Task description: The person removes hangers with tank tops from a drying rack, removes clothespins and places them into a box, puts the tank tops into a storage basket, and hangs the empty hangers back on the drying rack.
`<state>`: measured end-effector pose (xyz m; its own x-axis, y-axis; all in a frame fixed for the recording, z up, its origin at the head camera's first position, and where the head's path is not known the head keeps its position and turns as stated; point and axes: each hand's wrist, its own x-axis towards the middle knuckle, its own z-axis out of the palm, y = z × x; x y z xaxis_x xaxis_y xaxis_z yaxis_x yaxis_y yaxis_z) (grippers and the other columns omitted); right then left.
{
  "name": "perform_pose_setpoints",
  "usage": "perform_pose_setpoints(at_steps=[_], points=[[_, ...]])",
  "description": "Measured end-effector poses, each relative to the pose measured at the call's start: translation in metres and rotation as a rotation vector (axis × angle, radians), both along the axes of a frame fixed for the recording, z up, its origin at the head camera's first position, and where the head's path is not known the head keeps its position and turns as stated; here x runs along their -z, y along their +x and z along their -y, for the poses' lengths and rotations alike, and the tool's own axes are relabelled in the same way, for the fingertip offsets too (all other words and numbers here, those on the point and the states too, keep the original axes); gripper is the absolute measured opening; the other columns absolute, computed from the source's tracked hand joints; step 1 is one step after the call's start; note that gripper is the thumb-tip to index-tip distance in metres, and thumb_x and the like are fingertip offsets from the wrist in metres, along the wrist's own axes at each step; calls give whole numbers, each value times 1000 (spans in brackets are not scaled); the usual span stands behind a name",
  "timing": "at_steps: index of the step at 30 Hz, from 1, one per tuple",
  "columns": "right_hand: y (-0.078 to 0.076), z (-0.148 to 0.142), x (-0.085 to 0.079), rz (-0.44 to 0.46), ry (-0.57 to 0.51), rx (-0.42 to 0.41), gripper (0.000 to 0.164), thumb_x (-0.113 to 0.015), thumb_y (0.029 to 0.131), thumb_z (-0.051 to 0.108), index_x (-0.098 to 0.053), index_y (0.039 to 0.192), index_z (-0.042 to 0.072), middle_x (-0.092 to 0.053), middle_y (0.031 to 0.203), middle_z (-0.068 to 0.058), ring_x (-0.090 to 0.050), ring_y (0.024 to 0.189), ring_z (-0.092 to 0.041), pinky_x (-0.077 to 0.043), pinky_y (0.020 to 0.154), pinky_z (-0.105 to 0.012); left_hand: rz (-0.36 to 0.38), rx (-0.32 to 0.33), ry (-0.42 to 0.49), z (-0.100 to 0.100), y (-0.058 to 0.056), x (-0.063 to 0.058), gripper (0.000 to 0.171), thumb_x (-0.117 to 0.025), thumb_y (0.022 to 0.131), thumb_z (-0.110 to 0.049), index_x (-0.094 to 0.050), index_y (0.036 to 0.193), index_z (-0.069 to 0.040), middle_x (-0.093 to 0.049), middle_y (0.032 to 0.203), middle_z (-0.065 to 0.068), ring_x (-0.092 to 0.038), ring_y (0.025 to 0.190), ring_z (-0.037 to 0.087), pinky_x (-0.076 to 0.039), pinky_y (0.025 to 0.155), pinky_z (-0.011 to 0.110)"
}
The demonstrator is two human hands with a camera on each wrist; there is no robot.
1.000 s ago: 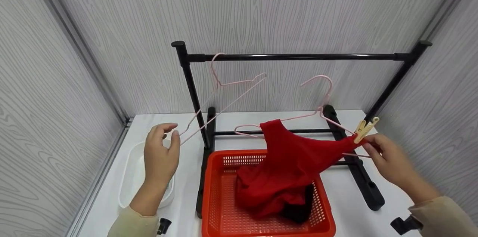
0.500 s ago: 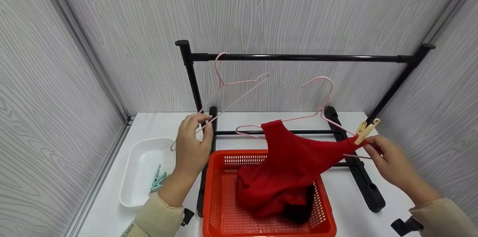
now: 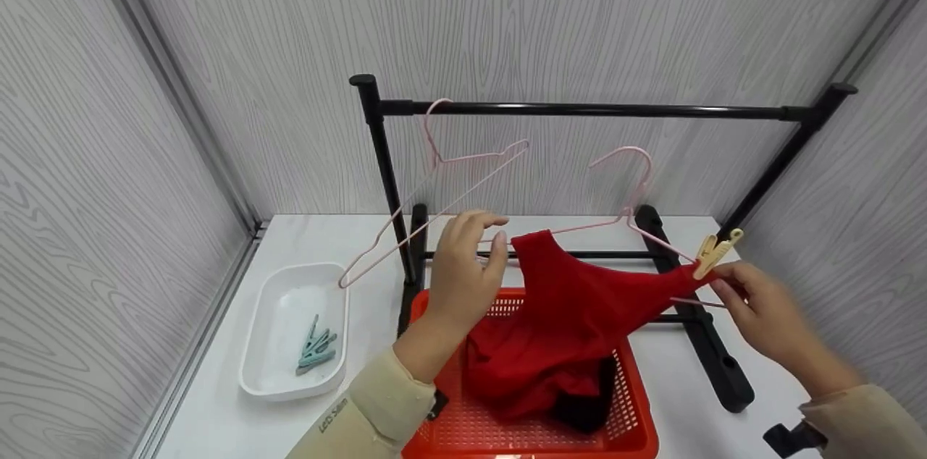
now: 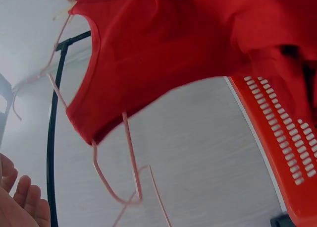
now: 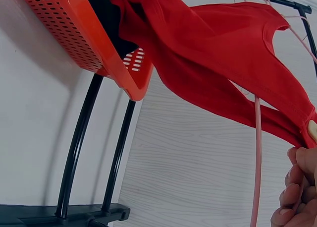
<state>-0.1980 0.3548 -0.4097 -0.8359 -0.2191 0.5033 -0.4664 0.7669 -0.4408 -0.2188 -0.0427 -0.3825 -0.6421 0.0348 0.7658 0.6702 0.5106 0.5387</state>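
A red tank top (image 3: 579, 292) is draped on a pink wire clothes hanger (image 3: 586, 227), its lower part lying in the orange-red basket (image 3: 644, 408). With my right hand (image 3: 760, 310) I pinch the hanger's right end, where the red strap sits. A yellow clothespin (image 3: 713, 256) clips that strap just above my fingers. My left hand (image 3: 467, 274) hovers by the hanger's left end, thumb and fingers apart, with nothing in them; in the left wrist view its fingers (image 4: 32, 199) lie clear of the fabric.
A black rack (image 3: 594, 110) stands behind, with another pink hanger (image 3: 434, 209) hooked on its bar at the left. To the left is a white tray (image 3: 253, 343) with several teal clothespins (image 3: 316, 350). Dark cloth (image 3: 579, 412) lies in the basket.
My left hand has moved right, from beside the bare hanging hanger, past it, to the red tank top's left side. The right hand keeps its hold in place.
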Motion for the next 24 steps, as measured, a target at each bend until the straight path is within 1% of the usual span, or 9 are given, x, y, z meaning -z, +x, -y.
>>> perform_pose_setpoints(at_steps=[3,5,11,17,20,24], points=[[1,1,1,4,10,12,12,-63,92,-8,-66,102,-1,-64,87,-3,-50,72,-4,-41,61,-15,-20,25,-16,-14,-2,-4,18,-58,96,-8,-67,111,-9,-65,112,4,-58,108,18,-46,98,33],[1,1,1,0,10,11,12,-63,92,-8,-66,101,-1,-63,87,-2,-49,71,-4,-41,61,-16,-36,31,-29,-22,-3,-5,17,-59,95,-8,-67,111,-9,-65,111,4,-59,108,18,-47,97,32],[0,1,1,0,14,4,11,-62,94,-7,-67,102,-1,-63,90,-2,-51,74,-1,-40,65,-11,-71,40,-79,-41,-5,-7,17,-61,95,-8,-67,111,-11,-66,111,2,-60,105,18,-47,96,31],[-1,2,1,26,1,-9,12,-62,94,-7,-66,104,-2,-65,91,-4,-53,74,-3,-42,65,-11,-71,36,-155,-59,-5,-6,17,-60,97,-12,-67,112,-12,-66,111,2,-61,103,17,-48,94,30],[-1,3,1,23,0,-6,13,-63,94,-7,-66,105,-1,-66,91,-5,-53,75,-3,-42,65,-11,-65,51,-178,-68,-5,-6,18,-59,97,-14,-67,113,-13,-66,112,1,-60,105,16,-47,96,28],[-2,4,2,24,1,-7,13,-63,93,-7,-66,104,0,-66,91,-4,-52,75,-2,-42,64,-11,-50,78,-205,-80,-4,-5,20,-59,98,-16,-66,117,-14,-66,116,-1,-60,111,13,-43,101,22]])
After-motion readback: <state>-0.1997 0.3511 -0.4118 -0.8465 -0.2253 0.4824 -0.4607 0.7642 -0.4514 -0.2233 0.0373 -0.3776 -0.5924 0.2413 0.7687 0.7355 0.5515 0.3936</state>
